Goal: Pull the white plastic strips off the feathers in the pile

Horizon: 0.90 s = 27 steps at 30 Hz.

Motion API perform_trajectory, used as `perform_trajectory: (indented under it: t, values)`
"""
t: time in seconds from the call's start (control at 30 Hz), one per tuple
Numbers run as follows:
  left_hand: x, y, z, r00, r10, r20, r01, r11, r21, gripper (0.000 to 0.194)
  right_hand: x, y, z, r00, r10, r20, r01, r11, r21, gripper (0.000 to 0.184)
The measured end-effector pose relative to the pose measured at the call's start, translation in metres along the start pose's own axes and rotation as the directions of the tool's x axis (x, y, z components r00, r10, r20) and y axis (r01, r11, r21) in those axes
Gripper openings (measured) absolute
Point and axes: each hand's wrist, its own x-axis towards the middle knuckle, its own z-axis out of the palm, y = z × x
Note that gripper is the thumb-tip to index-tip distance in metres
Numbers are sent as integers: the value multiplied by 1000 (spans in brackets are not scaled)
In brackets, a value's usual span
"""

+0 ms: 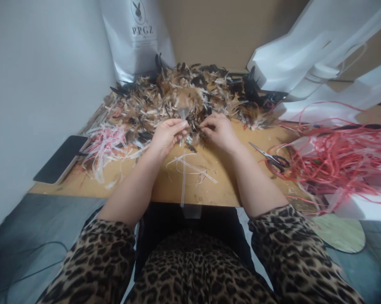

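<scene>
The feather pile [180,90] spreads just beyond the fingers [181,126]. Ribbon strips [184,166] lie on the table [209,192], nearer than the fingers. Left of them sit a ribbon bundle [106,145] and, farther left, a phone [61,159]; to their right are scissors [272,158], then a string tangle [342,158].
</scene>
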Motion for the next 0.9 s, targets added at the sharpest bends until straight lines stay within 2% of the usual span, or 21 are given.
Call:
perform_trajectory:
  t: [0.1,0.2,0.37,0.5,0.63,0.7,0.73,0.8,0.9]
  values:
    - [1,0,-1,1000,-3,-21,3,1000,7,26,-4,-3,5,986,-44,161,87,958,-273,26]
    - [1,-2,-1,1000,-16,-10,17,1000,16,26,-8,-9,11,972,-42,232,137,903,-408,33]
    - [0,-4,1,1000,-22,16,22,1000,-1,25,-10,-11,16,955,-20,295,180,831,-527,32]
    - [-1,-2,2,999,-37,-6,37,999,-9,24,-9,-9,12,955,20,295,138,852,-504,25]
    - [-1,0,3,998,-57,-22,56,998,-23,24,-5,-5,5,972,98,213,-36,960,-277,14]
    - [-1,0,3,998,-62,-16,61,998,-34,22,-3,-4,2,969,180,168,-175,984,-39,9]
    - [-1,0,3,998,-64,-11,63,997,-42,21,-2,-5,1,960,236,154,-254,961,113,9]
    - [-1,-1,3,998,-69,8,69,996,-58,19,0,-8,-2,920,353,170,-392,812,433,14]
    - [-2,-2,3,994,-101,47,104,992,-74,16,2,-17,-6,866,419,274,-460,450,765,29]
